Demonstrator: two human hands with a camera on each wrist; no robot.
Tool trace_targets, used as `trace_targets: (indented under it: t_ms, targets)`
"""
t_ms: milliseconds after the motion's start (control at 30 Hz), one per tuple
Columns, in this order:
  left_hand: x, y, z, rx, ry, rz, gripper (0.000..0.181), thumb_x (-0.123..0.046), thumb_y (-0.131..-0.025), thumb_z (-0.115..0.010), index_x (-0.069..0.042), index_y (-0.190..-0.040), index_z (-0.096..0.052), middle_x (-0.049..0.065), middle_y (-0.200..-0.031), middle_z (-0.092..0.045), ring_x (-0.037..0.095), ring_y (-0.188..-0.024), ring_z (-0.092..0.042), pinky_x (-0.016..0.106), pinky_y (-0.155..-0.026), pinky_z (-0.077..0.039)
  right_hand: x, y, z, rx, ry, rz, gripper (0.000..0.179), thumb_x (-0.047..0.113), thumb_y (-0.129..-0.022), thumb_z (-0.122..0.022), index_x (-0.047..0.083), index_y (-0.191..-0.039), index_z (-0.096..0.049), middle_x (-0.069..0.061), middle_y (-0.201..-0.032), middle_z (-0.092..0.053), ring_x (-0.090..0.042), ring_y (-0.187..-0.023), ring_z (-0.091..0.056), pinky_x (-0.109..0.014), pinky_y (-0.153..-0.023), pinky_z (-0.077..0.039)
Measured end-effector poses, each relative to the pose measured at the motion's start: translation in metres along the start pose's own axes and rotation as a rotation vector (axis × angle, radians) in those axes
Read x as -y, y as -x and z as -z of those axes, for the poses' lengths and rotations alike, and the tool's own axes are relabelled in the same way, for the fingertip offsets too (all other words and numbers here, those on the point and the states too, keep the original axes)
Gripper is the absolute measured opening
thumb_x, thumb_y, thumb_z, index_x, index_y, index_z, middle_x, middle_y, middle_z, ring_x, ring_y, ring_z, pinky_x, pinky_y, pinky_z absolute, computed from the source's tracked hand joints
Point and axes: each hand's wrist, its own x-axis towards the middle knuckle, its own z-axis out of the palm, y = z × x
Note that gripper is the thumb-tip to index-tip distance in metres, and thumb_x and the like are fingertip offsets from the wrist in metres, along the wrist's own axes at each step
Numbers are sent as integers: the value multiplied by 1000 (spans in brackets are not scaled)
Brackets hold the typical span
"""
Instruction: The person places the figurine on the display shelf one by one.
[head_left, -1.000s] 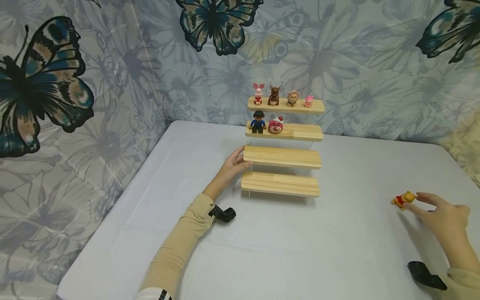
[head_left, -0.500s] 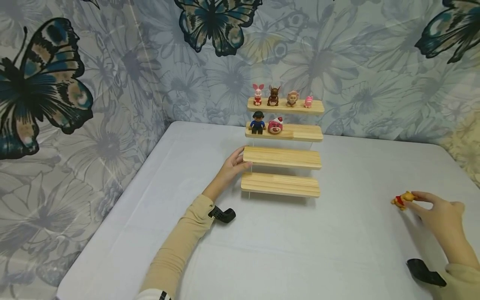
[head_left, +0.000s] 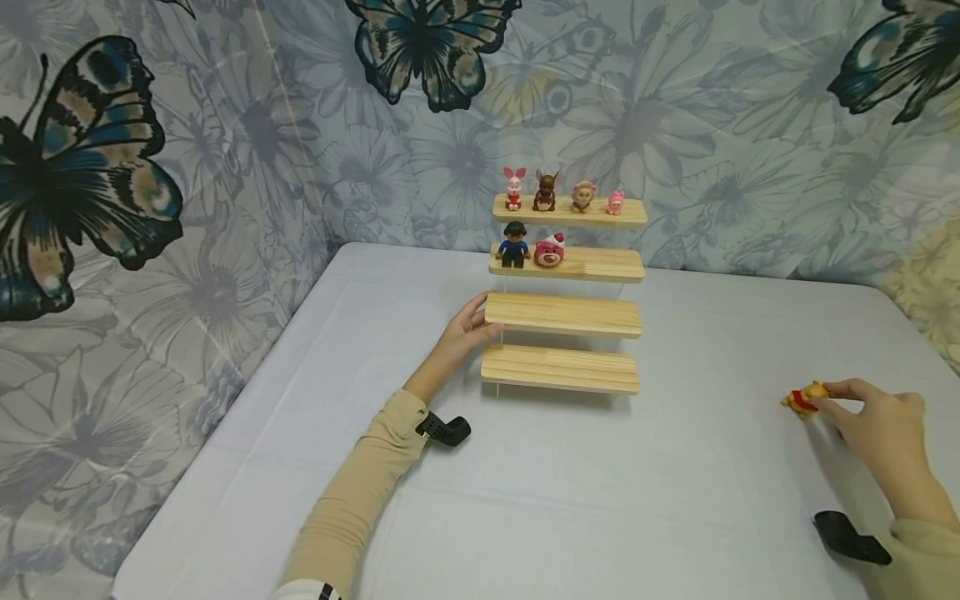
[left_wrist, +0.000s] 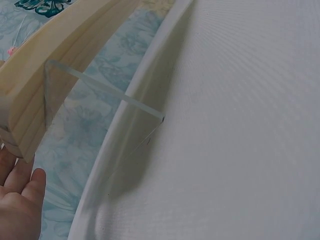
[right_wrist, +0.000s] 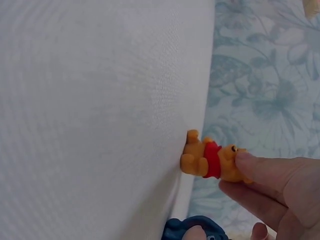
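Observation:
My right hand (head_left: 885,425) pinches a small yellow bear figurine in a red shirt (right_wrist: 212,159) by its head, thumb on one side and fingers on the other. The bear's feet are at the white tabletop in the right wrist view. Below it, a blue toy (right_wrist: 200,225) is partly cut off; whether the hand touches it I cannot tell. My left hand (head_left: 467,337) grips the left end of the third tier of a wooden stepped display shelf (head_left: 562,315), thumb in front, fingers behind. In the left wrist view the fingertips meet the plank (left_wrist: 30,120).
Several small figurines, including a brown one (head_left: 545,193), line the top tier. A blue-clad figure (head_left: 513,246) and a pink bear head in a Santa hat (head_left: 550,250) stand on the second tier. Butterfly-patterned cloth (head_left: 450,158) hangs behind the white table (head_left: 600,483).
My right hand has shifted very slightly left, still holding the bear near the tabletop. The left hand stays on the shelf, and the figurines on the tiers have not moved.

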Motion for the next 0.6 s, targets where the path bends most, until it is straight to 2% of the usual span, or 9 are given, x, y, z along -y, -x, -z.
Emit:
trace_targets:
  t_ms: [67, 167, 300, 433, 533, 600]
  targets:
    - [0, 0, 0, 4, 1, -1, 65, -11, -85, -60, -10, -141, -27, 15, -125, -49, 22, -111, -48, 33, -95, -34, 10, 4, 5, -7, -8, 20, 32, 11, -81, -65, -15, -94, -53, -21, -55, -53, -46, -76, -30, -48, -64, -22]
    - [1, 0, 0, 12, 2, -4, 66, -11, -85, -60, -8, -141, -25, 15, -125, -49, 22, -111, -48, 34, -95, -33, 13, 5, 5, -21, -8, 44, 30, 8, -80, -66, -15, -93, -53, -20, -54, -53, -45, -73, -30, -48, -64, -21]
    - [1, -1, 0, 11, 0, -4, 67, -11, -85, -60, -8, -141, -25, 13, -124, -50, 20, -111, -48, 33, -95, -34, -15, -5, -9, -50, -13, 86, 32, 16, -82, -65, -12, -93, -55, -9, -45, -50, -43, -70, -31, -46, -62, -21]
    - [-9, 4, -3, 22, -10, 4, 65, -8, -86, -58, -6, -141, -24, 17, -126, -47, 23, -112, -48, 33, -95, -34, -9, -5, -8, -55, -30, 89, 30, 15, -83, -63, -11, -94, -56, -5, -43, -47, -42, -70, -31, -43, -61, -20]
    - [-20, 8, -6, 36, -19, 16, 64, -5, -88, -55, -3, -142, -21, 21, -128, -44, 26, -114, -45, 33, -96, -32, 16, 2, 5, -29, -50, 59, 27, 7, -81, -62, -14, -95, -54, -15, -48, -50, -45, -72, -30, -42, -59, -21]
    - [-24, 10, -7, 37, -24, 22, 63, -4, -88, -54, -3, -142, -21, 22, -129, -42, 26, -114, -45, 34, -96, -32, 19, 2, 6, -32, -60, 57, 29, 9, -81, -63, -15, -95, -54, -23, -57, -54, -44, -71, -30, -40, -59, -21]
